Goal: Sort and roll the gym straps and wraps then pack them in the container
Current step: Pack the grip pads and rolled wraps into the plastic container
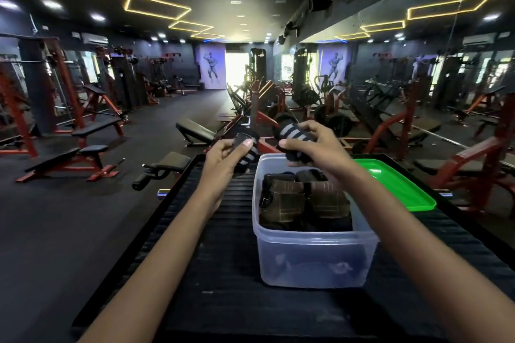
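Fingers, head view: left hand (223, 154) curled round a rolled black wrap with grey stripes (246, 152), thumb pressed on its top; right hand (312, 145) curled round a second striped roll (296, 136), thumb beneath, fingers over the far side. Both rolls held above the far rim of the clear plastic container (315, 256), the right one over the opening, the left one just outside it.

Contents: several brown and black rolled wraps (303, 200), packed close, filling the upper part. Green lid (395, 184) lies off to the right on the black ribbed surface (223, 273).

Handling, as a judgement: packing looks nearly done. Keep each roll pinched so it cannot unwind, lower one at a time, and wedge it end-down into the far gap before releasing.
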